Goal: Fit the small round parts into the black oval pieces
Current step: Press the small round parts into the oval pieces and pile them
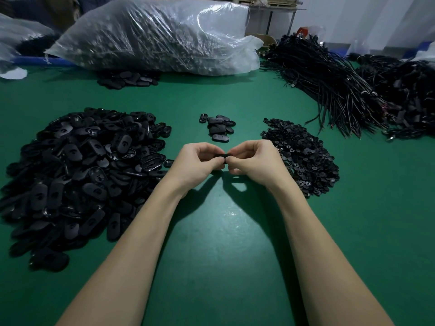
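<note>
My left hand point(199, 158) and my right hand point(253, 158) meet above the middle of the green table point(216, 231). Together they pinch one black oval piece point(222, 157), mostly hidden by my curled fingers. Whether a small round part is in my right fingertips I cannot tell. A big heap of black oval pieces point(80, 170) lies to the left. A heap of small round parts point(303, 156) lies to the right, beside my right hand. A small cluster of oval pieces point(217, 128) sits just beyond my hands.
A large clear plastic bag point(160, 36) full of dark parts lies across the back. Bundles of black cables point(334, 90) fill the back right. A few more oval pieces point(127, 80) lie in front of the bag.
</note>
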